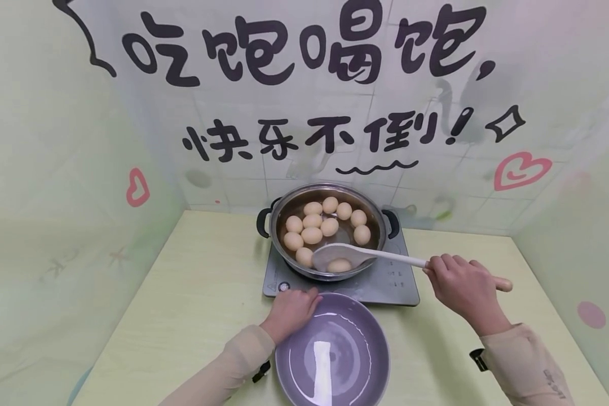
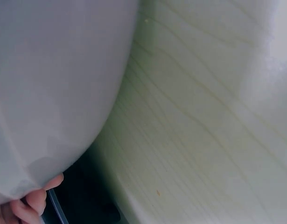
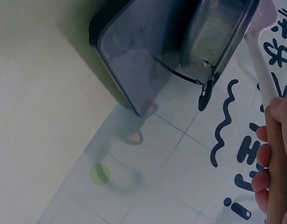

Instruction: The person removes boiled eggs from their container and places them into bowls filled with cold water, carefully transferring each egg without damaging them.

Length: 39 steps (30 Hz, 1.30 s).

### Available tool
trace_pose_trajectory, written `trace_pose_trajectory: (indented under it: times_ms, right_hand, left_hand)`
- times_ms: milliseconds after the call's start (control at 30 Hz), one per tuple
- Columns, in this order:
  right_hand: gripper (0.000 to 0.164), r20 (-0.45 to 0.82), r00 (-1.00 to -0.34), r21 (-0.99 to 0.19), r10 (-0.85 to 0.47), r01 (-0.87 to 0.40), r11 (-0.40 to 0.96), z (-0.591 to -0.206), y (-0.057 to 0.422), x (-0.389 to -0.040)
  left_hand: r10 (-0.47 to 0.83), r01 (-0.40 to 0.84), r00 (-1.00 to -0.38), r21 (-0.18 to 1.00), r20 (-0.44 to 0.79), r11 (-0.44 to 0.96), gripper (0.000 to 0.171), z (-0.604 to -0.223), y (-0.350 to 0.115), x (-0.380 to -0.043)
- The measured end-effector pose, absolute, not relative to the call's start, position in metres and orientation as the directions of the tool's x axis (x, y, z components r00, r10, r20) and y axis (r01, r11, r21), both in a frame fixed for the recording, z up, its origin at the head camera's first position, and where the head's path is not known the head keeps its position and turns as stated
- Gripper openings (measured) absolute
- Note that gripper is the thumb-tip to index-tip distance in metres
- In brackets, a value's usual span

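Note:
In the head view, a steel pot (image 1: pixel 361 198) holds several light brown eggs (image 1: pixel 312 235) in liquid. My right hand (image 1: pixel 467 288) grips the wooden handle of a large white spoon (image 1: pixel 396 257). The spoon's bowl dips into the front of the pot, beside an egg (image 1: pixel 339 265). In the right wrist view, my fingers (image 3: pixel 263 154) curl round that handle. My left hand (image 1: pixel 290 313) holds the far left rim of a purple bowl (image 1: pixel 355 355) in front of the pot. From the left wrist, fingertips (image 2: pixel 37 201) show under the bowl's pale outside.
Beneath the pot is a grey induction cooker (image 1: pixel 401 282). Black side handles (image 1: pixel 264 223) stick out from the pot. A pale wood-grain table (image 1: pixel 203 293) carries everything, with a printed sheet (image 1: pixel 243 186) behind it and sheets on both sides.

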State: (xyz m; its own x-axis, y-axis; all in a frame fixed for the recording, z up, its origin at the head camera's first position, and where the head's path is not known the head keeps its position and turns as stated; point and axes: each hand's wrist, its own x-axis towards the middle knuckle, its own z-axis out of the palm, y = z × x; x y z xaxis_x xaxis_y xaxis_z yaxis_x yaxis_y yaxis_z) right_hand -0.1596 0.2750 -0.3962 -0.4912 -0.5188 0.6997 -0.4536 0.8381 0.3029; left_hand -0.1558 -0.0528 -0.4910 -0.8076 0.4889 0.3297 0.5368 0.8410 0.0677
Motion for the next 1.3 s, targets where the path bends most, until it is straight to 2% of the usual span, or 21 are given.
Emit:
trace_pose_trajectory:
  times_ms: [167, 433, 800, 1033, 1100, 1300]
  right_hand:
    - [0.047, 0.682, -0.516, 0.295, -0.519, -0.456, 0.84, -0.397, 0.274, -0.16]
    - [0.057, 0.587, -0.625, 0.244, -0.514, -0.469, 0.849, -0.397, 0.273, -0.159]
    - [0.06, 0.544, -0.645, 0.248, -0.537, -0.488, 0.837, -0.386, 0.272, -0.161]
    - [0.062, 0.455, -0.704, 0.232, -0.546, -0.498, 0.836, -0.375, 0.27, -0.16]
    - [0.058, 0.397, -0.743, 0.214, -0.538, -0.495, 0.842, -0.37, 0.269, -0.159]
    - [0.03, 0.184, -0.864, 0.142, -0.469, -0.448, 0.882, -0.354, 0.266, -0.153]
  left_hand:
    - [0.485, 0.536, -0.806, 0.073, 0.338, 0.841, 0.025, -0.492, -0.052, -0.156]
    - [0.491, 0.535, -0.812, 0.069, 0.315, 0.842, 0.024, -0.492, -0.052, -0.156]
    - [0.484, 0.533, -0.813, 0.078, 0.324, 0.843, 0.024, -0.49, -0.052, -0.155]
    - [0.486, 0.54, -0.8, 0.07, 0.35, 0.839, 0.024, -0.492, -0.052, -0.156]
    - [0.488, 0.543, -0.797, 0.067, 0.356, 0.837, 0.024, -0.493, -0.052, -0.156]
    - [0.484, 0.53, -0.817, 0.081, 0.313, 0.844, 0.024, -0.493, -0.052, -0.157]
